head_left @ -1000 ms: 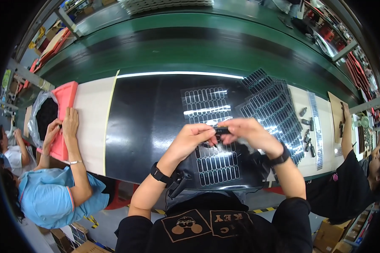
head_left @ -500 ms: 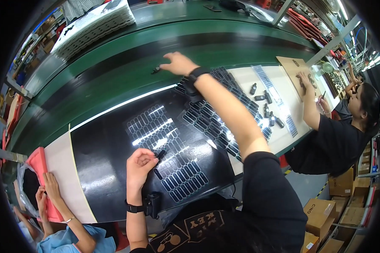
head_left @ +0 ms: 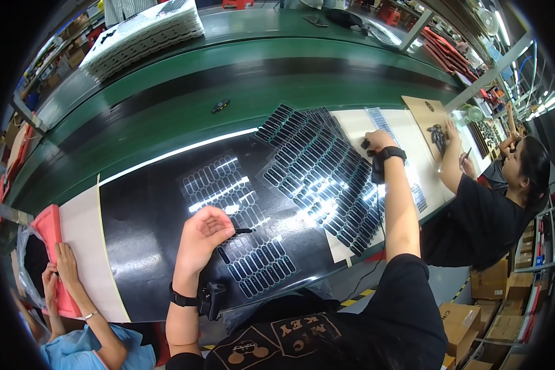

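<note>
My left hand (head_left: 202, 237) pinches a slim black piece (head_left: 245, 230) between thumb and fingertips, just above a clear sheet (head_left: 225, 185) with rows of oval outlines. Black oval stickers (head_left: 262, 268) fill that sheet's near end, and one loose black oval strip (head_left: 222, 254) lies by my left hand. At the right, my right hand (head_left: 381, 139) is closed on a small black device (head_left: 365, 143) over the white tabletop; fingers and wristband hide part of it. Another small black device (head_left: 221, 106) lies on the green conveyor belt (head_left: 166, 117).
Overlapping sheets of black oval stickers (head_left: 314, 166) spread over the middle of the black mat (head_left: 142, 246). A co-worker (head_left: 493, 197) at the right handles small dark parts by a brown board (head_left: 422, 114). At the left, another person's hands (head_left: 68, 265) rest at a red-pink foam-edged bin (head_left: 52, 228).
My right hand has moved from the conveyor to the white tabletop at the right, leaving a black device on the belt. My left hand stays near the clear sheet, its black piece now turned edge-on.
</note>
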{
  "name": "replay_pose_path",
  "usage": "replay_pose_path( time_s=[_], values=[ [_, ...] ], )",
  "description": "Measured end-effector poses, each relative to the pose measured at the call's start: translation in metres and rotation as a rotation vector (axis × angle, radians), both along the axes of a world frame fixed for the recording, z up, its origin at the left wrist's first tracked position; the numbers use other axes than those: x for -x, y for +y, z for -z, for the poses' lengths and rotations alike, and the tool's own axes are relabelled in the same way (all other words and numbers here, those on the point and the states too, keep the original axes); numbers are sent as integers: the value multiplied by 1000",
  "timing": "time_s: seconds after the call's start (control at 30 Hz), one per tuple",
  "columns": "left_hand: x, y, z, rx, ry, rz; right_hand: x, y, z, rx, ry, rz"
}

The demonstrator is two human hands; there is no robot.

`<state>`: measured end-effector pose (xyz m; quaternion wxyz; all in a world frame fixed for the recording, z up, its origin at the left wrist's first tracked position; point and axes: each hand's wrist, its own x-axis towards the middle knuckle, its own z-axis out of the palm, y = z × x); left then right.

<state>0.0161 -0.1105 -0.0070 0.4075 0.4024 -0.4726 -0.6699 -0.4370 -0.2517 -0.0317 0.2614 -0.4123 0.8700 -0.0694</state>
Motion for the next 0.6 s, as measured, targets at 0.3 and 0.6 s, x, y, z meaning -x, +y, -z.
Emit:
replay_pose_path(
  time_s=[0.3,0.6],
  values=[
    [1,11,-23,78,25,-69,24,-22,53,346,474,-243],
    [-1,11,-54,225,19,-57,-142,46,-70,478,-646,-488]
  ],
)
